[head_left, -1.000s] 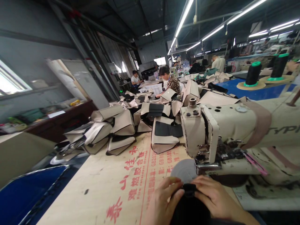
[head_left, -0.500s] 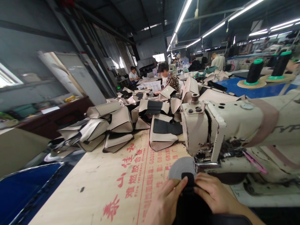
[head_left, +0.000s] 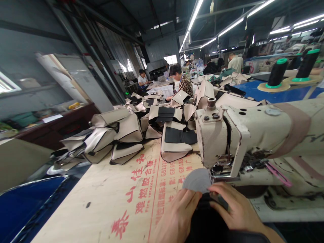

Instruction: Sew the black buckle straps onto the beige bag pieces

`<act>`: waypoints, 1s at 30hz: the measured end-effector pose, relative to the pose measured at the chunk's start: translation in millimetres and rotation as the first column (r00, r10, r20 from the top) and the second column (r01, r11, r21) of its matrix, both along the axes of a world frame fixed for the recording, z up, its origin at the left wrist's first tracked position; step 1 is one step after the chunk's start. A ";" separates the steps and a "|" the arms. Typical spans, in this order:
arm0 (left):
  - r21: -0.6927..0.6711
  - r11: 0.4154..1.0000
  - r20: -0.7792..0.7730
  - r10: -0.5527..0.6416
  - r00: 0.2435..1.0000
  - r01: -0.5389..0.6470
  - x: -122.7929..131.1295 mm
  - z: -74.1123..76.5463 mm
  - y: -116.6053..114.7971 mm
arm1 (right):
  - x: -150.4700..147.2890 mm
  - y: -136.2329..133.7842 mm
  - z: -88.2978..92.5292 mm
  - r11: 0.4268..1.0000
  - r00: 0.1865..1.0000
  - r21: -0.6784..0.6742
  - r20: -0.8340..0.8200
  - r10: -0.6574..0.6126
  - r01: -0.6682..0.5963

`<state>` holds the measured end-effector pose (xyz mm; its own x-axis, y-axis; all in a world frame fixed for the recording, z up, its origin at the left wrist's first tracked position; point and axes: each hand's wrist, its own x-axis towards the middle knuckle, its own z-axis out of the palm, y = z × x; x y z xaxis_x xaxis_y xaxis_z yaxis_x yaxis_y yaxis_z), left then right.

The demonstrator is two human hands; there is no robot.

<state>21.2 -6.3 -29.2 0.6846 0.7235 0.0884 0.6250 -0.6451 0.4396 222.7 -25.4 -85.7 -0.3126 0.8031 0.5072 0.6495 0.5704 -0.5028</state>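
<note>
A black piece of material (head_left: pixel 206 222), its exact kind unclear, sits low in front of the sewing machine (head_left: pixel 215 141). My left hand (head_left: pixel 177 212) grips its upper left edge, with fingers bent and pressed together. On the opposite side, my right hand (head_left: pixel 235 206) holds the edge between thumb and forefinger, close under the machine's head. Just beyond the fingertips lies a flat grey disc (head_left: pixel 196 180). Part of the black piece is dark and hidden by my hands, and the needle cannot be made out.
Beige and black bag pieces (head_left: pixel 129 128) are heaped at the back of the plywood table (head_left: pixel 113 189). A blue bin (head_left: pixel 32 202) stands at left. Black thread cones (head_left: pixel 277 72) rest on a blue surface behind the machine. Several people work farther off, one in a patterned top (head_left: pixel 185 84).
The black tab that stood up between my thumbs now lies lower, mostly covered. My left thumb has tucked in, and my right thumb and forefinger have spread slightly.
</note>
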 end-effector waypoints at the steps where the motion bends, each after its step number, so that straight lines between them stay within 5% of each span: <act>1: 0.004 1.000 -0.014 -0.004 1.000 0.004 0.1 -0.5 0.1 | -0.4 -0.9 0.7 0.999 0.998 0.047 0.063 -0.002 -0.001; 4: 0.021 1.000 -0.016 -0.005 1.000 0.006 1.3 -0.9 0.3 | -0.5 -1.0 -3.1 0.983 0.966 0.171 0.257 0.027 -0.072; 8: 0.011 0.999 0.096 0.041 0.995 -0.042 3.0 -6.8 -1.3 | 3.5 4.9 -14.7 0.966 0.962 0.246 0.273 0.006 -0.076; 12: -0.075 0.995 0.132 0.077 0.988 -0.067 6.6 -9.6 -1.4 | 8.8 12.1 -7.1 0.983 0.962 0.045 0.216 0.166 -0.179; 18: -0.252 0.964 0.171 0.134 0.976 -0.088 15.2 4.8 4.4 | 10.9 18.9 12.8 0.928 0.958 -0.254 0.016 0.286 -0.273; 25: -0.243 0.958 0.215 0.204 0.955 -0.150 25.1 4.0 4.4 | 11.0 23.7 -2.7 0.930 0.950 -0.198 -0.116 0.291 -0.309; 30: -0.354 0.920 0.254 0.266 0.930 -0.167 8.8 -1.5 -8.2 | 11.5 15.2 -2.0 0.948 0.958 -0.163 -0.129 0.256 -0.275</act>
<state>30.0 -14.6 -30.7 0.4865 0.8737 -0.0021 0.5444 -0.3013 0.7828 234.2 -10.2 -87.7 -0.4797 0.7782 0.4053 0.4251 0.6102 -0.6685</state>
